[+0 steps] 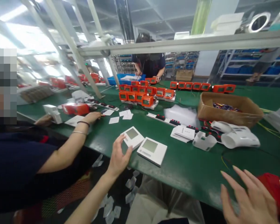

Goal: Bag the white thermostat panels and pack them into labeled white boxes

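Note:
My left hand (118, 157) grips the near-left edge of a flat white device with a grey screen (133, 137), thumb on the near side and fingers on the far side. A second white device with a grey screen (152, 150) lies face up on the green table, just right of the first, their edges close together. My right hand (249, 199) is at the lower right, fingers spread and holding nothing. Beside it is a red object (274, 189), partly cut off by the frame.
A co-worker's arm (70, 149) reaches in from the left near loose white labels (114, 120). Behind are a power strip (175, 122), orange-framed units (136, 97), a cardboard box (228, 112), white plastic housings (240, 137) and stacked papers (183, 133). A shelf beam (177, 45) crosses overhead.

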Tool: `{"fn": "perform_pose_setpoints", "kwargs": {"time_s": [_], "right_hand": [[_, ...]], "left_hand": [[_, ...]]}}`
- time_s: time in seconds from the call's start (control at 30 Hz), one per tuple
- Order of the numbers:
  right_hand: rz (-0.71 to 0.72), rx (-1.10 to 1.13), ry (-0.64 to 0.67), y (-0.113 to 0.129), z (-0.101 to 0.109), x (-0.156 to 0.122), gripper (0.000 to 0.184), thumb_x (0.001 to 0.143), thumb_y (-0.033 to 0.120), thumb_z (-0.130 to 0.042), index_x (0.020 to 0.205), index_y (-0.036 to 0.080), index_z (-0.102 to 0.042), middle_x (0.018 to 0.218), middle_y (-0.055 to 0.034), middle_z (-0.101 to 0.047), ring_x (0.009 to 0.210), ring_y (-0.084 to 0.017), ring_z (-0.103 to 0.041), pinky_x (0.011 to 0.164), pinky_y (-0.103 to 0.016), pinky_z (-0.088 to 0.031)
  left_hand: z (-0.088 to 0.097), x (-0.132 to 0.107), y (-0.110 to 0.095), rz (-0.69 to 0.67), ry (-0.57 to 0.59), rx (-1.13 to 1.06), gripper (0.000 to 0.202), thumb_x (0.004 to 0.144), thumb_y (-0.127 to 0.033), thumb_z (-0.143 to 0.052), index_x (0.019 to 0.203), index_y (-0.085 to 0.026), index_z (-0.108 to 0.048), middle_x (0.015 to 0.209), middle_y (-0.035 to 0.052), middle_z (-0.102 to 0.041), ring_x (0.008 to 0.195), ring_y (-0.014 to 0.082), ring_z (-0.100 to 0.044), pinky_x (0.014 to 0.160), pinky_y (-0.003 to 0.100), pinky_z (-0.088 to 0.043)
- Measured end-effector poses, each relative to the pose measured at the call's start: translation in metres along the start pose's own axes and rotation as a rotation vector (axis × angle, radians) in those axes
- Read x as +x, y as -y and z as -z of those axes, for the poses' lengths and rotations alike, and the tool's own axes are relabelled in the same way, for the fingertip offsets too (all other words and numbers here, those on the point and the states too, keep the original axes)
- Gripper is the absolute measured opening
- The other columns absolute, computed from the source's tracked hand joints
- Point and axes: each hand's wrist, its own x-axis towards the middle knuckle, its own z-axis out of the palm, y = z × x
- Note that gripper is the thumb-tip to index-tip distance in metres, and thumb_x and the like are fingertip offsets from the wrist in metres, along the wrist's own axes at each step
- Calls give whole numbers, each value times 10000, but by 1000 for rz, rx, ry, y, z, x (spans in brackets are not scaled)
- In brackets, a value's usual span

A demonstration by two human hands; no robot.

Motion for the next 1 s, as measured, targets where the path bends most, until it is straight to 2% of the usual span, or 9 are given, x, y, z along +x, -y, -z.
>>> {"fn": "perform_pose_setpoints", "kwargs": {"time_s": [0.07,0.17,0.27,0.37,0.43,0.57,0.73,0.87,1.0], "right_hand": [[107,185,55,47,-22,28,548,854,178,-503,1358,337,-360,1357,-93,-428,1274,-350,-391,1054,-579,-312],[120,345,271,94,-68,63,439,865,230,-480,1299,180,-431,1383,-157,-400,1318,-318,-338,1094,-494,-311],[66,314,561,113,-114,85,849,729,395,-663,1397,17,-302,1444,-252,-302,1354,-382,-248,1120,-515,-250],[80,302,700,107,-131,91,967,655,412,-689,1416,-16,-274,1414,-247,-372,1314,-358,-333,1115,-472,-280],[93,292,711,90,-122,87,920,635,349,-669,1404,-14,-320,1400,-233,-408,1293,-336,-374,1107,-436,-307],[70,222,782,34,-80,66,911,588,260,-623,1407,-13,-331,1424,-234,-394,1314,-330,-371,1120,-449,-294],[-38,80,893,-29,-39,34,888,600,217,-561,1432,31,-312,1484,-202,-306,1374,-325,-285,1141,-500,-238],[-66,58,904,-31,-24,33,906,590,232,-636,1430,70,-338,1481,-188,-323,1376,-353,-265,1146,-534,-196],[-70,142,782,-15,-19,74,869,679,444,-713,1419,144,-369,1475,-157,-353,1358,-345,-306,1126,-530,-251]], "left_hand": [[9,28,33,6,42,39,464,865,-378,-479,1273,-175,-395,1348,146,-441,1290,282,-402,1072,515,-345],[4,54,62,7,135,59,543,788,-449,-538,1236,-159,-442,1292,150,-485,1237,305,-448,1020,501,-399],[-12,59,68,9,216,73,570,750,-483,-549,1214,-160,-475,1259,144,-511,1191,306,-478,988,484,-422],[-25,49,54,29,249,108,528,778,-475,-527,1204,-165,-499,1263,139,-508,1169,313,-482,1008,506,-381],[-32,36,35,56,255,141,539,782,-478,-542,1206,-146,-510,1286,162,-485,1157,340,-479,1000,524,-368],[-49,-3,-18,92,286,187,561,787,-474,-556,1242,-149,-511,1313,192,-464,1142,394,-464,910,568,-398],[-80,-51,-79,58,334,232,636,786,-486,-559,1327,-169,-453,1354,183,-443,1127,358,-470,873,506,-432],[-88,-59,-89,26,352,240,651,812,-534,-509,1347,-172,-440,1361,195,-434,1110,370,-481,838,521,-453],[-81,-33,-68,4,260,260,664,821,-576,-467,1352,-180,-416,1404,182,-392,1175,386,-450,862,561,-453]]}}
